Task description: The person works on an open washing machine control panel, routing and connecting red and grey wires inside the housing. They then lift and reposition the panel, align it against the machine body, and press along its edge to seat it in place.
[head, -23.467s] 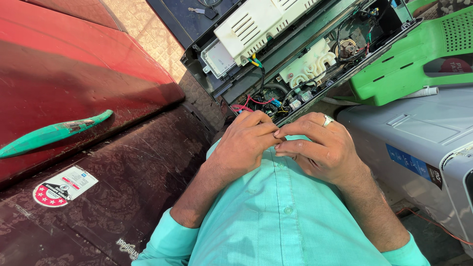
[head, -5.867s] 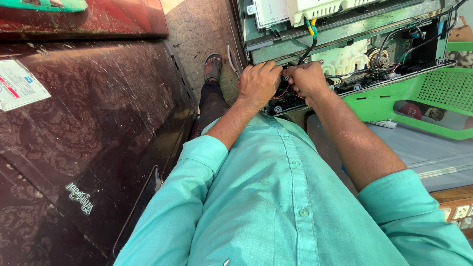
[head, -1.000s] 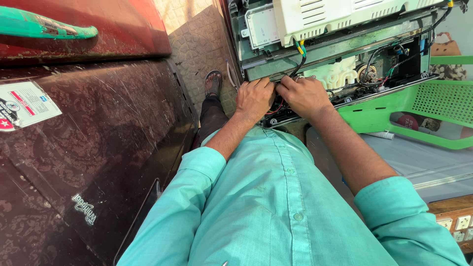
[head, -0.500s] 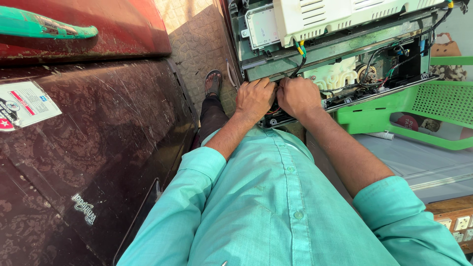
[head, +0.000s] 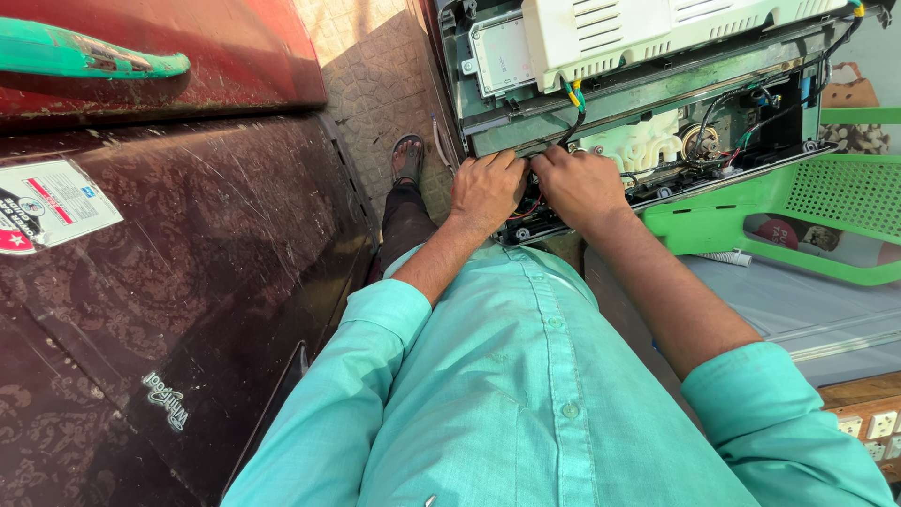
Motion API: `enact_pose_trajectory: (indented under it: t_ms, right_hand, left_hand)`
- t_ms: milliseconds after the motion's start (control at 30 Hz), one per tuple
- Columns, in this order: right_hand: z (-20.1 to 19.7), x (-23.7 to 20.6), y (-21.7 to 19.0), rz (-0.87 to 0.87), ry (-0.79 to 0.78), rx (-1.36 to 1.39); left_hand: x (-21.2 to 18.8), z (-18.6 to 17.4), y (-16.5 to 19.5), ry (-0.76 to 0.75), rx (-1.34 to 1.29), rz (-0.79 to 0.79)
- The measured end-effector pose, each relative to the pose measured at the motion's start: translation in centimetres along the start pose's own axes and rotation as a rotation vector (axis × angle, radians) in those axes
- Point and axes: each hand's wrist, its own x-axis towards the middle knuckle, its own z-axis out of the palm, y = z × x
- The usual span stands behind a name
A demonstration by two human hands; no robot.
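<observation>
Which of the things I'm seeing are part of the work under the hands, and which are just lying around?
In hand:
left hand
right hand
opened appliance
wires at the fingertips

Lying about:
maroon fridge
green handle
green chair
sandal
grey panel

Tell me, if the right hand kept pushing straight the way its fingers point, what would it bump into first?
Probably the bundle of wires just beyond the right hand, then the metal edge of the opened appliance; depth is hard to judge from above.
</observation>
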Motion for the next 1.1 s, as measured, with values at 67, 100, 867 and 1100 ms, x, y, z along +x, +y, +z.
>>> enact_pose_trajectory:
  t_ms: [67,100,867,1100]
  right_hand:
    - [0.5,-0.2,0.6,-0.147,0.005,-0.101]
    - [0.8,-0.2,0.9,-0.221,0.008,-0.151]
    - [-0.7,1.6,-1.1,0.577,-0.111,0.567]
    - [-5.8,-2.0,0.4,0.441,0.049,0.654]
  left_hand:
    - [0.2,0.1,0.0,-0.008,0.013,0.009]
    - [0.2,0.1,0.1,-0.036,0.029,0.001]
    - [0.7,-0.7,0.7,-0.011,-0.013,-0.01]
    - [0.5,-0.9,0.6,-0.037,-0.033,-0.025]
